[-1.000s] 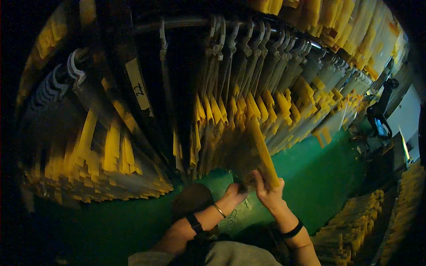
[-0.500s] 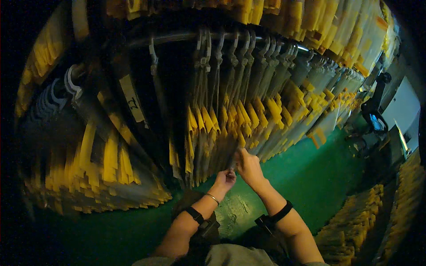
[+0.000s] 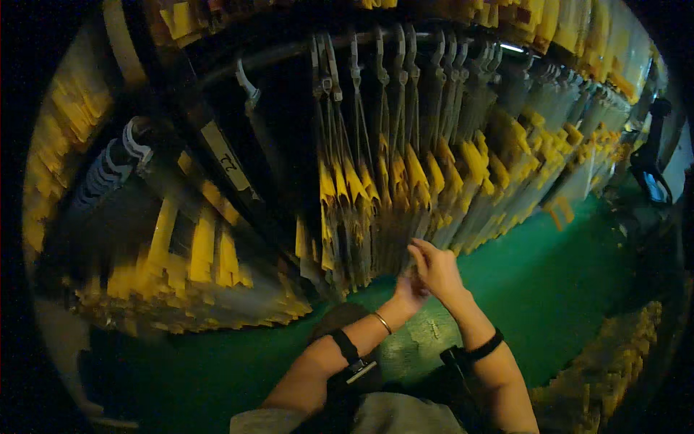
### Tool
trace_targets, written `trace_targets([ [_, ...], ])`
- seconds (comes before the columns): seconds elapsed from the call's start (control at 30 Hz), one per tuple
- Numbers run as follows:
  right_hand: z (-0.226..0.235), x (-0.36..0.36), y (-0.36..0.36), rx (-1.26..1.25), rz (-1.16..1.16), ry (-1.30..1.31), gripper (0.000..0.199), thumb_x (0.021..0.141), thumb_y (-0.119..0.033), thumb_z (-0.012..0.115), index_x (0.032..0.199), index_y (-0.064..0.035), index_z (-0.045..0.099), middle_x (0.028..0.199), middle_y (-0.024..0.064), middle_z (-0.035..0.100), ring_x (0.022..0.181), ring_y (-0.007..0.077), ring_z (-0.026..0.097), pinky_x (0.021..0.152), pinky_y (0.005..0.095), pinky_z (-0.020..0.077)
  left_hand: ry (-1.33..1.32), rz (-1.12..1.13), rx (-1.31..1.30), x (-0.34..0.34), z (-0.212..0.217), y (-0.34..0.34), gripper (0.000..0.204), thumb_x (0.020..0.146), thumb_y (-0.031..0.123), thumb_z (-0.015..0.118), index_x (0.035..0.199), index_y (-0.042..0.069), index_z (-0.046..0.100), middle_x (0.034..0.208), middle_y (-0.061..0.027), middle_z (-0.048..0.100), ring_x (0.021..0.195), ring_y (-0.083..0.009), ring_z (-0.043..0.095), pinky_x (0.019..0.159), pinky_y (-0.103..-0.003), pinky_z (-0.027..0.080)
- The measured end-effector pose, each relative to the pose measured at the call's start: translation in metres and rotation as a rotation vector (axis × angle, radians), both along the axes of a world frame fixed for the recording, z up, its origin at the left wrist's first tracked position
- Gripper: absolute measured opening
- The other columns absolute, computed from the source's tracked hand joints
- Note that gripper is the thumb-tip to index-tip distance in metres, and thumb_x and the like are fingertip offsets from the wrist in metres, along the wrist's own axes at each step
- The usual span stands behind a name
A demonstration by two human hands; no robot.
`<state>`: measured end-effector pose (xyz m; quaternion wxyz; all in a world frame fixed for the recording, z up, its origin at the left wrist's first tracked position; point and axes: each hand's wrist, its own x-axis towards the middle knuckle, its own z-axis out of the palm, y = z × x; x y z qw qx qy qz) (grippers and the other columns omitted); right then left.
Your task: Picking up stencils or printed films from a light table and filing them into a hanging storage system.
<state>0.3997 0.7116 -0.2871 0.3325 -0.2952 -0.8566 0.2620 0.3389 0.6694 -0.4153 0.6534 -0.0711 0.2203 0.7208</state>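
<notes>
A long row of thin grey hanging sheets [image 3: 405, 224] with yellow pieces on them fills the middle, each bundle on a pale hook [image 3: 379, 61]. In front of their lower edges, close together, are both my hands. My right hand [image 3: 439, 271] is closed, thumb and fingers bent into a pinch. Just below and left of it, my left hand [image 3: 410, 291] is curled and partly covered by the right. Anything between the fingers is too small and dim to make out. Black bands circle both my forearms, and a bracelet [image 3: 382, 322] sits at my left wrist.
The hooks hang from a dark rail [image 3: 289, 50]. A dark post with a pale label [image 3: 225, 159] parts this row from more yellow-edged bundles [image 3: 206, 249] at left. Another row [image 3: 557, 25] hangs above. Green floor [image 3: 506, 311] lies below; a dark stand with a screen [image 3: 656, 186] is far right.
Both hands have shifted right in the picture and moved closer, the right now overlapping the left. The view has swung, so the racks appear shifted too.
</notes>
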Motion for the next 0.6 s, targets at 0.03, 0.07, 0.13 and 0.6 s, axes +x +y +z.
trace_targets([
  [0.03,-0.002,0.01,-0.002,-0.04,0.014,0.112,0.024,0.083,-0.023,0.065,0.098,-0.0039,0.067,0.069,0.0165,0.066,0.063,0.0287,0.066,0.056,0.04,0.0517,-0.056,-0.039,0.056,0.005,0.011,-0.001,0.032,0.092,0.037,0.046,0.105,0.01,0.054,0.096,-0.0084,0.06,0.082,-0.0207,0.058,0.07,-0.034,0.048],
  [0.07,-0.006,0.014,-0.005,-0.203,0.004,0.142,0.026,0.083,-0.026,0.065,0.096,-0.0035,0.067,0.067,0.0146,0.065,0.062,0.0253,0.065,0.056,0.037,0.051,-0.11,-0.077,0.108,0.008,0.021,-0.004,0.037,0.092,0.041,0.046,0.11,0.009,0.055,0.102,-0.01,0.06,0.087,-0.0232,0.058,0.075,-0.037,0.048],
  [0.13,-0.017,0.028,-0.002,-0.527,-0.062,0.207,0.031,0.083,-0.031,0.066,0.094,-0.0027,0.069,0.063,0.0106,0.065,0.059,0.0183,0.064,0.054,0.0309,0.0495,-0.127,-0.173,0.117,0.015,0.064,-0.004,0.042,0.091,0.043,0.046,0.112,0.007,0.055,0.106,-0.0131,0.059,0.093,-0.0274,0.058,0.082,-0.041,0.047],
  [0.6,0.171,0.148,0.032,-1.759,0.042,1.06,0.048,0.094,-0.045,0.049,0.059,-0.0143,0.037,0.039,-0.001,0.028,0.024,0.0139,0.024,0.025,0.0283,0.0178,0.543,-0.659,-0.098,0.117,0.322,0.074,0.024,0.081,0.03,0.059,0.083,0.006,0.052,0.082,-0.0137,0.058,0.075,-0.0294,0.059,0.065,-0.041,0.051],
])
